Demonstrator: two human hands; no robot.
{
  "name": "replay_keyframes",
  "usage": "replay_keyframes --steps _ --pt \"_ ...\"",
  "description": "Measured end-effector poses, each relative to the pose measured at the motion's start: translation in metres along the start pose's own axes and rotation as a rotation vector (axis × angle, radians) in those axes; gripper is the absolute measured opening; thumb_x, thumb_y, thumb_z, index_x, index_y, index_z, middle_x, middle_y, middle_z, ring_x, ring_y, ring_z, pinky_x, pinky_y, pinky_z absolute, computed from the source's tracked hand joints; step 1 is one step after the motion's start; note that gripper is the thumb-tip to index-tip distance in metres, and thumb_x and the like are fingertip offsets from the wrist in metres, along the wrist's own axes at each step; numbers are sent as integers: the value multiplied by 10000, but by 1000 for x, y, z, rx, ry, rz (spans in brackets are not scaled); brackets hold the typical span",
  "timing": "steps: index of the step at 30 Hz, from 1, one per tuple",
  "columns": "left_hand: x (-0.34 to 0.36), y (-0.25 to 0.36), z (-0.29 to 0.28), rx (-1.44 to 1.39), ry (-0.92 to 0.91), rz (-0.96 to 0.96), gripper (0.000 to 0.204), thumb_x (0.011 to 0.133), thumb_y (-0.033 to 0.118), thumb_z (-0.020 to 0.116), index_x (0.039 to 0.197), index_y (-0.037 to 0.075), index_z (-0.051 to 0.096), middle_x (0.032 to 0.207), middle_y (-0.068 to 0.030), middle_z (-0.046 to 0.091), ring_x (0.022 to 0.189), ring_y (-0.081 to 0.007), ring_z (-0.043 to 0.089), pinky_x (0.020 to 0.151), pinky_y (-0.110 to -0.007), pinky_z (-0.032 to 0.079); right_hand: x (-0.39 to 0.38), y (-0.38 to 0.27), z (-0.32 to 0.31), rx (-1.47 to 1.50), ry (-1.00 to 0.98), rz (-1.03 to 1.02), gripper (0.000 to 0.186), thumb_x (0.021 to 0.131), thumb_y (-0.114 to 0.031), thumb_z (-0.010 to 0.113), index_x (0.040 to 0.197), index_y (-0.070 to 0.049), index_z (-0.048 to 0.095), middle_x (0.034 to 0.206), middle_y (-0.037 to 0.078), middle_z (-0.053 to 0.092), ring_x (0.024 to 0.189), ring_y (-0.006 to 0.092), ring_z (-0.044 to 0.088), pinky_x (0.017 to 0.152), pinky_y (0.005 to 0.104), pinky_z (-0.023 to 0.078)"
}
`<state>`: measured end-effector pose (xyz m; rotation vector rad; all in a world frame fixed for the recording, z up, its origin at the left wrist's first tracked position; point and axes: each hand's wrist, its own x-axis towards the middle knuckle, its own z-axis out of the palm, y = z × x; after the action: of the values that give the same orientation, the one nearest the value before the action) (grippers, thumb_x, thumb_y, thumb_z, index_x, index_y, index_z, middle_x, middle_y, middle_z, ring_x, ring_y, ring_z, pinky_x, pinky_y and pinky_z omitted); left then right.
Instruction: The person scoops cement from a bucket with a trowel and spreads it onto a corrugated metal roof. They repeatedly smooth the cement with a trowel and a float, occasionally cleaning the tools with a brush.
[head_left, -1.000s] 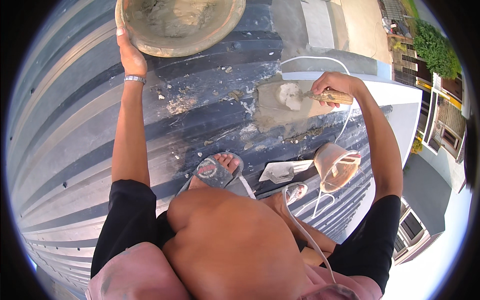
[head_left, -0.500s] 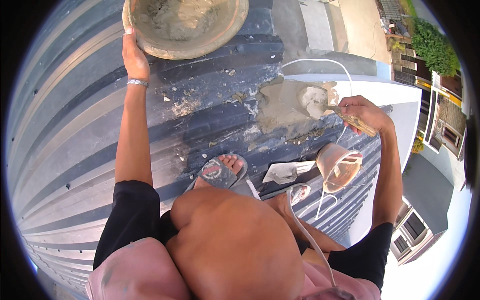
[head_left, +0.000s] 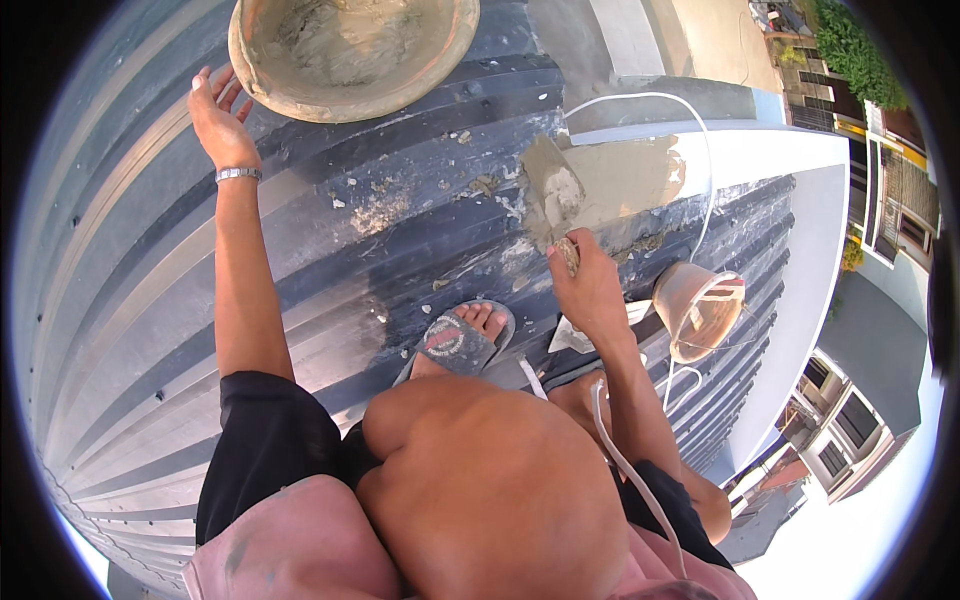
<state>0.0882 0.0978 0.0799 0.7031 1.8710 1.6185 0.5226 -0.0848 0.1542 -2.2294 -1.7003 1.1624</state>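
A wide round basin [head_left: 355, 105] holding grey mortar sits at the top of the view. My left hand [head_left: 215, 115] is beside its left rim, palm up, fingers apart and holding nothing. My right hand [head_left: 580, 280] grips the wooden handle of a trowel [head_left: 555, 185], whose mortar-covered blade lies on the left end of a smeared grey patch [head_left: 625, 175] by the white edge of the roof. A flat metal float [head_left: 572, 336] lies on the roof behind my right wrist.
Dark corrugated metal roofing [head_left: 150, 280] with crumbs of debris lies beneath me. A small tipped bucket [head_left: 700, 310] and a white cord [head_left: 707, 160] are at the right. My sandalled foot [head_left: 460, 340] is near the middle. Past the roof edge are houses and a tree [head_left: 860, 55].
My left hand has let go of the basin and moved left and slightly down. My right hand, with the trowel, has swung left and down; the blade moved to the patch's left end.
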Motion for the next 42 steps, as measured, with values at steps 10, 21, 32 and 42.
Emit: replay_keyframes --steps 10,21,32,42 --pt "-24 -69 -54 1211 145 355 497 982 474 657 1356 146 667 1294 -50 738 1230 -282 674 1079 -477 457 -5 -22 24 35 33 142 366 1026 -232 655 1242 59 601 1104 376 699 1051 566 676 919 571 524" --pt "-23 -67 -55 1245 162 325 406 959 456 641 1217 161 748 1283 -46 744 1228 -289 676 1089 -469 456 -15 -24 24 42 80 237 359 1038 -295 667 1242 -3 624 1036 344 719 1024 549 691 870 545 534" --pt "-22 -69 -56 1309 154 370 390 917 383 623 1214 176 769 1272 -56 745 1228 -303 669 1073 -484 466 -49 5 -22 111 -9 302 373 1021 -275 695 1242 21 645 1016 324 728 983 519 713 855 522 547" --pt "-24 -66 -49 1297 117 339 359 914 363 621 1196 195 766 1235 -30 744 1220 -278 671 1061 -483 471 -7 7 -14 -25 2 162 361 1005 -260 698 1226 21 656 1025 304 739 996 518 704 871 509 548"
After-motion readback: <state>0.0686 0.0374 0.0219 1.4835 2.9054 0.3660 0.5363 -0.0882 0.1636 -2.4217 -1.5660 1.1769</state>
